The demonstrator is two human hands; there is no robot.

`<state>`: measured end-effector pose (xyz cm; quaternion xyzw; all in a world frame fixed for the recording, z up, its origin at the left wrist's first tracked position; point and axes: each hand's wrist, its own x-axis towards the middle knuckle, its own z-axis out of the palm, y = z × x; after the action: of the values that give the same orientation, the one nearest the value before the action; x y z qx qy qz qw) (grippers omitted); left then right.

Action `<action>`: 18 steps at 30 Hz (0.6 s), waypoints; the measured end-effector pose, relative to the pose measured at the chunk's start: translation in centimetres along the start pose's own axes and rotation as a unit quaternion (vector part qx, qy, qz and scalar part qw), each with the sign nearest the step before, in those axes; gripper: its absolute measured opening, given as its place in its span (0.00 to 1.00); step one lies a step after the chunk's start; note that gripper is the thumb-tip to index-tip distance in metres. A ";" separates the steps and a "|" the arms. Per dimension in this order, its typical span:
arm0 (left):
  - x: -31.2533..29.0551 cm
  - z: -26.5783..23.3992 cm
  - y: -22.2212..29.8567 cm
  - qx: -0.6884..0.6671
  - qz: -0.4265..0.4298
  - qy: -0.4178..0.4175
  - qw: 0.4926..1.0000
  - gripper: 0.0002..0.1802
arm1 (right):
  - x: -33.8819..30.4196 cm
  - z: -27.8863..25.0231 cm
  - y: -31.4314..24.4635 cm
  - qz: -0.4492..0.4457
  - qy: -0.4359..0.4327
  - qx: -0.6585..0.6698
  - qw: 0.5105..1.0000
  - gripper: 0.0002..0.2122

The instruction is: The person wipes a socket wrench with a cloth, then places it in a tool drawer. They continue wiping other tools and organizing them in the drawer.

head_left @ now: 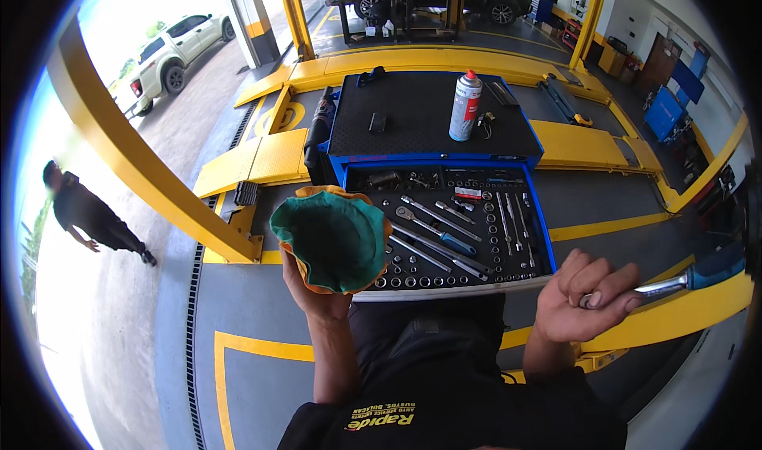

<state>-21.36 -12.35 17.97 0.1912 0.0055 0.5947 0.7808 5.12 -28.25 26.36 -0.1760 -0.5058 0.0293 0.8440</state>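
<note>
The left hand [316,301] is clasped on a green-and-orange cloth pouch [333,240] (most fingers hidden behind it) at the open drawer's [544,240] left side. Right of the drawer, the right hand [586,295] is curled around the metal end of a blue-handled tool [667,288].

The one view comes from the person's head, by the left of two cameras worn side by side. It looks down and forward, and it stands upright. The shirt [492,406], seen from above, fills the middle of the lower edge. The left hand [305,293] and right hand [587,298] are near to the lens; the drawer [542,228] lies beyond and between them, then the worktop [421,101]. The view is very wide, reaching a distant pickup [186,45] at upper left and a car [496,1] at the top. Near its round, dark rim, the post [131,156] looks bent.
</note>
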 end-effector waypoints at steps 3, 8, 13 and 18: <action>0.2 -0.2 -0.5 -0.019 -0.002 0.005 1.000 0.34 | 3.1 -1.1 -3.0 -0.144 0.037 -0.048 0.988 0.23; 0.6 0.1 -0.2 0.027 -0.003 0.000 1.000 0.32 | 5.9 -2.3 -7.1 -0.368 0.105 -0.197 0.902 0.24; 0.9 0.3 -0.4 0.018 0.028 0.033 0.999 0.29 | 8.4 -4.3 -11.1 -0.565 0.251 -0.318 0.719 0.22; 0.0 0.9 1.0 -0.032 -0.013 0.005 0.999 0.29 | 9.9 -4.4 -12.0 -0.614 0.243 -0.281 0.697 0.22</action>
<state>-22.12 -12.34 19.09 0.1629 -0.0068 0.5858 0.7939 12.23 -38.40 36.74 -0.0561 -0.2637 -0.6822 0.6796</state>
